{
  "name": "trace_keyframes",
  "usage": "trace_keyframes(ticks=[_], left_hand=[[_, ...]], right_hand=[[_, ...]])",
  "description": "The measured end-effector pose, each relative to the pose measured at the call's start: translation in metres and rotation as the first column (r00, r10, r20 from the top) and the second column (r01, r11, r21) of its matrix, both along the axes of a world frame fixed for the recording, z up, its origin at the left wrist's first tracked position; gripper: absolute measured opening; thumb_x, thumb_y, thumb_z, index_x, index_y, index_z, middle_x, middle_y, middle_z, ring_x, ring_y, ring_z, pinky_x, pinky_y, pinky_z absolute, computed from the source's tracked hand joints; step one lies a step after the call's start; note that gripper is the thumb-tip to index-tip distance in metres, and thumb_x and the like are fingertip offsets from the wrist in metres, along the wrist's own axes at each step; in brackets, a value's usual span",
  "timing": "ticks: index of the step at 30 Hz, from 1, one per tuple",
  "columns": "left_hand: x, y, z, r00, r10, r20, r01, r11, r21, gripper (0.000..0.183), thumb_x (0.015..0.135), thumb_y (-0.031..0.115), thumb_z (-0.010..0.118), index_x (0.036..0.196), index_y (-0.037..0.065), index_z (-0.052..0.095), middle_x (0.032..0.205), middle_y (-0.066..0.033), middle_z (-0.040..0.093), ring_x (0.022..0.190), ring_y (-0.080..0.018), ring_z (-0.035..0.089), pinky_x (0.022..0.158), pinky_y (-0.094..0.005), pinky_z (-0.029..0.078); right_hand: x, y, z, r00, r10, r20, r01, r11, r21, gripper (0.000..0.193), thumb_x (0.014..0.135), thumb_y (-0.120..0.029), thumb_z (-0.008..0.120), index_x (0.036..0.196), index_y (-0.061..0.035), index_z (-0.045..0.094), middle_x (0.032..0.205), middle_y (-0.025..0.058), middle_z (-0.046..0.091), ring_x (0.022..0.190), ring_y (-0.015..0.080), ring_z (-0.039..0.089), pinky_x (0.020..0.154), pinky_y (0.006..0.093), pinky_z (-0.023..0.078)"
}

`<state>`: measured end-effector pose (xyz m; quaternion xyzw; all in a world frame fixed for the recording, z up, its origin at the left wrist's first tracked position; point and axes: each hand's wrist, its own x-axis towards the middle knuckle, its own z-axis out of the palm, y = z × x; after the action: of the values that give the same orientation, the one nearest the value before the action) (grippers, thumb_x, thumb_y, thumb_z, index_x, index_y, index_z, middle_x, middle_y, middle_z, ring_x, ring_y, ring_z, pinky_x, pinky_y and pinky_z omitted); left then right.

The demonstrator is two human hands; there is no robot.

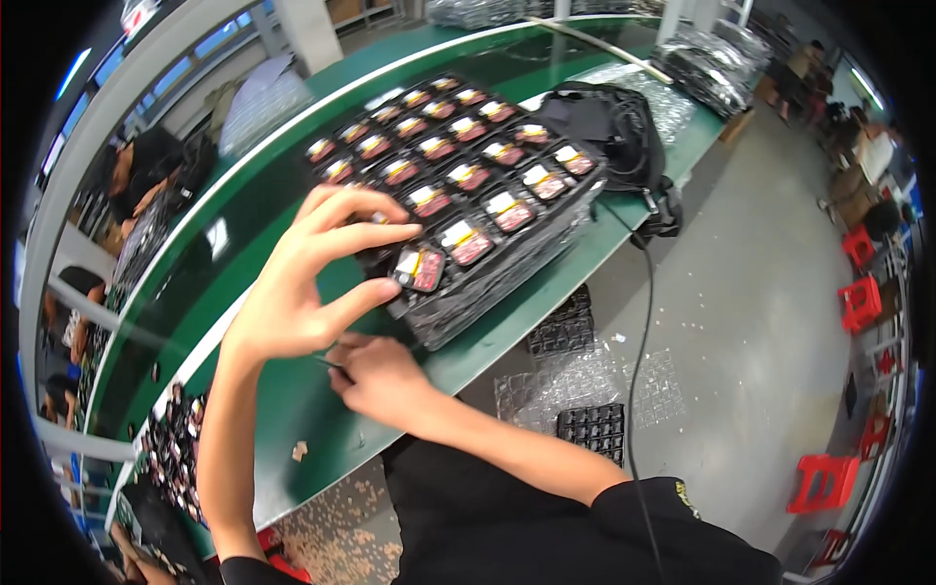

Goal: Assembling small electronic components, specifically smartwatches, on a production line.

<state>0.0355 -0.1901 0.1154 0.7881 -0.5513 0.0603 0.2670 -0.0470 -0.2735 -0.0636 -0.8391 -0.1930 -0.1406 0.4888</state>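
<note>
My left hand (317, 268) is raised over the near left corner of a black moulded tray (385, 117), thumb and fingers apart. Close to its fingertips sits a small black rounded unit (422, 266) with a red, white and yellow face, slightly askew from its neighbours; I see no firm grip on it. Rows of similar small units (467, 175) fill the tray, which tops a plastic-wrapped stack (507, 292). Lower down, just above the green bench, my right hand (380, 378) is closed around a thin dark object (336, 369), its kind too small to tell.
A black backpack (609, 132) lies behind the stack, a cable (639, 361) hanging near it. Loose small units (175, 439) are heaped at the bench's left. Empty black trays (590, 429) lie on the floor. Red stools (824, 483) and other people (146, 180) are around.
</note>
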Motion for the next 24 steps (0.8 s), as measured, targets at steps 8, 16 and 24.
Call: trace_keyframes(ticks=[8,16,24], left_hand=[[-0.024,0.024,-0.045,0.925,0.373,-0.073,-0.377,0.875,-0.305,0.055,0.091,0.021,0.079,0.143,0.003,0.07,0.156,-0.0164,0.06,0.146,-0.0327,0.055,0.12,-0.0476,0.042],[-0.074,0.069,-0.092,0.814,0.518,-0.261,-0.575,0.783,-0.239,0.061,0.094,0.027,0.078,0.148,0.003,0.063,0.159,-0.0167,0.056,0.149,-0.0302,0.052,0.115,-0.0425,0.042],[-0.139,0.048,-0.132,0.85,0.434,-0.299,-0.478,0.874,-0.089,0.073,0.08,0.02,0.086,0.146,0.001,0.061,0.156,-0.0254,0.054,0.143,-0.0412,0.055,0.114,-0.0504,0.048]], right_hand=[[0.004,0.021,0.0,0.97,-0.044,0.239,0.054,0.998,-0.036,0.034,0.088,-0.003,0.069,0.121,0.0053,0.07,0.135,0.0259,0.066,0.128,0.0424,0.064,0.102,0.0518,0.058],[-0.145,-0.091,-0.006,0.831,0.519,-0.199,-0.384,0.795,0.47,0.033,0.105,-0.018,0.075,0.131,0.0021,0.074,0.123,0.02,0.074,0.114,0.0323,0.074,0.098,0.0418,0.06],[-0.161,-0.41,-0.053,0.62,-0.59,-0.517,0.578,0.79,-0.207,0.017,0.091,-0.011,0.073,0.099,-0.0009,0.083,0.089,0.0094,0.082,0.082,0.0163,0.076,0.078,0.0355,0.061]])
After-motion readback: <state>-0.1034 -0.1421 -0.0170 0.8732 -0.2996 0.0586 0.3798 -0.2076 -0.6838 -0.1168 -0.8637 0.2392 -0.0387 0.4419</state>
